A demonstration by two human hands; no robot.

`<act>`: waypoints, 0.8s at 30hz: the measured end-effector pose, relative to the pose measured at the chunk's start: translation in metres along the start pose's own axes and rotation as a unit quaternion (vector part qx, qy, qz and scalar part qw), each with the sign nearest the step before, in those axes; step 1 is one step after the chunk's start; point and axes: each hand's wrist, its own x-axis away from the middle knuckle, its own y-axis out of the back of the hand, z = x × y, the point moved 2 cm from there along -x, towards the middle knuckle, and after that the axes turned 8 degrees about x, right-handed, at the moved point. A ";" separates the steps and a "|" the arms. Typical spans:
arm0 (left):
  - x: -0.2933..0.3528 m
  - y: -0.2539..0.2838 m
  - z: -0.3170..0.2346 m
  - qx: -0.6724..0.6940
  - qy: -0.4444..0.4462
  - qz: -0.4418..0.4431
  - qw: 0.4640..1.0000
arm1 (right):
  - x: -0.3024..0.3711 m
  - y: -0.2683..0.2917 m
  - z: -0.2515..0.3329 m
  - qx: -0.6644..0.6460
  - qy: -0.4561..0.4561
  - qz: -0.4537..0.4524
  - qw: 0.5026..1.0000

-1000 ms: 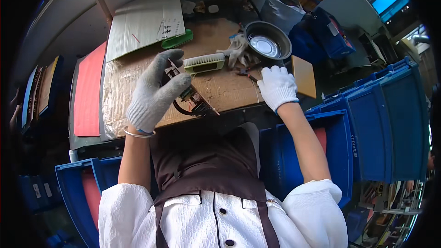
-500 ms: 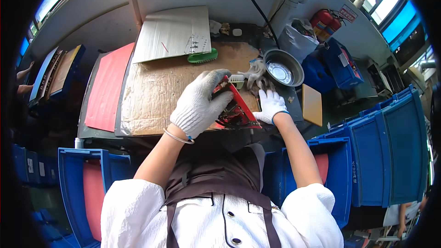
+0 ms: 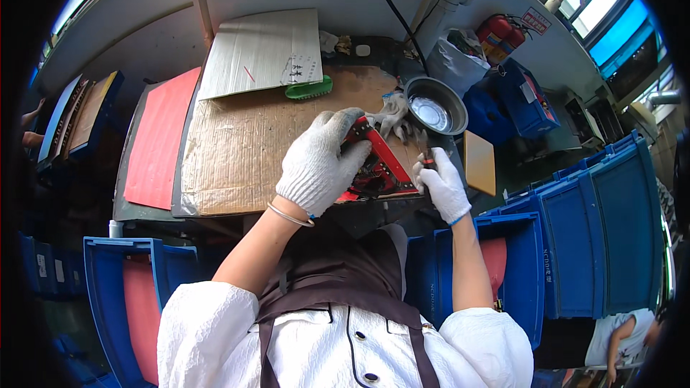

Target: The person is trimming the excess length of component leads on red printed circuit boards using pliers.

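Note:
My left hand (image 3: pixel 320 162), in a white knit glove, is closed around the upper corner of a red frame-like part (image 3: pixel 389 158) with dark pieces inside. The part is tilted over the front edge of the cardboard-covered table (image 3: pixel 237 165). Just to its right, my gloved right hand (image 3: pixel 448 188) grips a small hand tool (image 3: pixel 429 161) with a dark and reddish handle. Its thin end points away from me, too blurred to tell the exact kind. Beyond both hands lies a crumpled greyish glove (image 3: pixel 392 113), next to a round metal basin (image 3: pixel 454 126).
A green brush (image 3: pixel 310 88) lies by a pale board (image 3: pixel 262 50); a red sheet (image 3: pixel 162 144) covers the table's left side. Blue crates (image 3: pixel 122 243) stand low on both sides, stacked tall at right (image 3: pixel 625 230). A yellowish block (image 3: pixel 479 163) sits at the table's right edge.
My right hand has risen from the tabletop beside the grey glove, drawn nearer to me, and now holds the small tool. The red part has turned slightly in my left hand.

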 end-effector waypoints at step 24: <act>-0.002 -0.019 -0.014 -0.071 -0.012 -0.004 0.997 | 0.053 -0.030 0.109 0.661 0.279 -0.249 0.651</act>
